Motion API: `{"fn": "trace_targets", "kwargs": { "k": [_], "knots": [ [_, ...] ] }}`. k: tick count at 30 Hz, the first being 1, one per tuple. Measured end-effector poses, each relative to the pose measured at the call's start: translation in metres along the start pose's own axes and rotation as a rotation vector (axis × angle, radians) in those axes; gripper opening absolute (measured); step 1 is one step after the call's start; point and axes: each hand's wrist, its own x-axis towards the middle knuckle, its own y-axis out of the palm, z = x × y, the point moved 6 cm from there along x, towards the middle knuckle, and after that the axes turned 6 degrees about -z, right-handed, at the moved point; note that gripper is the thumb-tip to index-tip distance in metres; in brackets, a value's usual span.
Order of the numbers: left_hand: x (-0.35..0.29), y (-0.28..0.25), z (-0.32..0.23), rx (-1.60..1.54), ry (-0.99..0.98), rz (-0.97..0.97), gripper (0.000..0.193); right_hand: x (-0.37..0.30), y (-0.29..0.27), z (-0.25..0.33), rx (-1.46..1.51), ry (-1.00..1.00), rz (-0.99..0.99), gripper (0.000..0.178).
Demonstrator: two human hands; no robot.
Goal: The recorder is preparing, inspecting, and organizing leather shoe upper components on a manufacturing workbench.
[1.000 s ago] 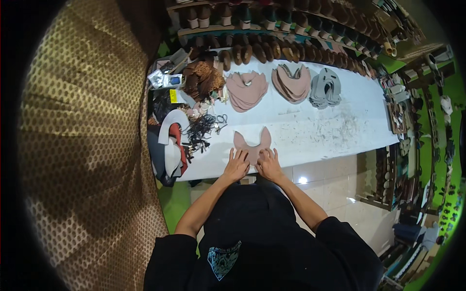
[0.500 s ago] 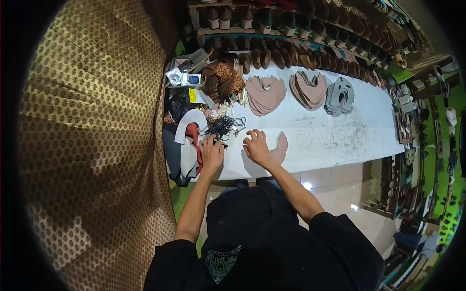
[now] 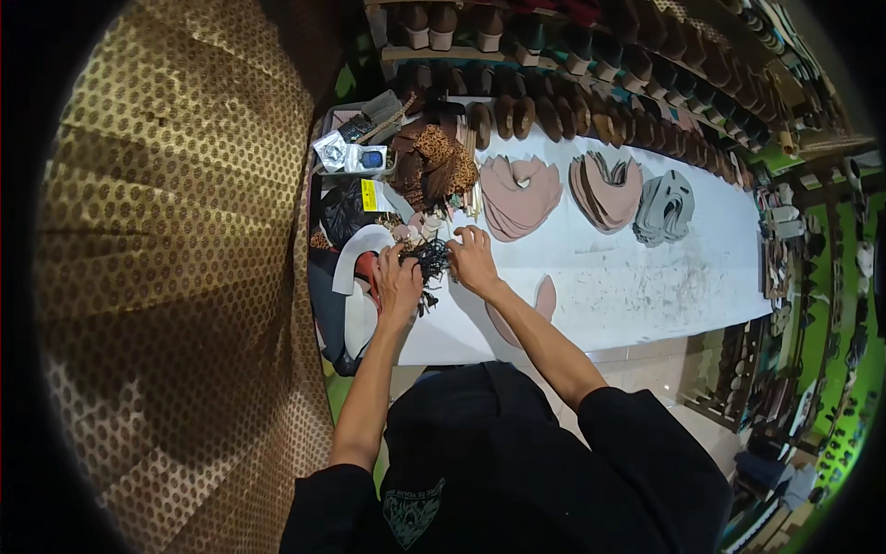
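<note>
A tangled pile of thin black strips (image 3: 430,262) lies on the white-covered table between my hands. My left hand (image 3: 400,284) is at its left edge, fingers bent and closed on some of the strips. On the opposite side my right hand (image 3: 474,262) grips the pile's edge with curled fingers; the fingertips are partly hidden. Some strips trail toward me beside my left hand. A curved pink piece (image 3: 546,300) lies under my right forearm, which covers its middle. Left of my left hand are a curved pale grey piece (image 3: 347,268) and a red piece (image 3: 367,268).
Stacks of curved pink pieces (image 3: 520,203), pink-and-brown pieces (image 3: 609,198) and grey pieces (image 3: 664,212) lie farther back. Leopard-print cloth (image 3: 443,152) and a tray of small packets (image 3: 374,159) stand at the back left. Shoe racks (image 3: 572,65) rise behind; a patterned curtain (image 3: 185,277) hangs left.
Both hands have moved away from me, the right also slightly left, and now close in on the black pile. The strips have shifted and spread toward me. My view has tilted slightly.
</note>
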Motion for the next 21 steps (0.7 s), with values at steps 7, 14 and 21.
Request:
{"fn": "trace_targets", "kwargs": {
  "k": [7, 14, 21],
  "knots": [
    [0.001, -0.006, 0.011, 0.013, -0.087, 0.0, 0.017, 0.032, 0.041, 0.002, -0.024, -0.065, -0.006, 0.027],
    [-0.002, -0.016, 0.017, -0.049, -0.175, -0.052, 0.016, 0.023, 0.021, 0.013, 0.034, 0.0, 0.014, 0.018],
    [0.019, -0.061, -0.013, -0.195, -0.21, -0.164, 0.019, 0.031, -0.059, 0.06, 0.249, -0.021, -0.033, 0.016]
  ]
}}
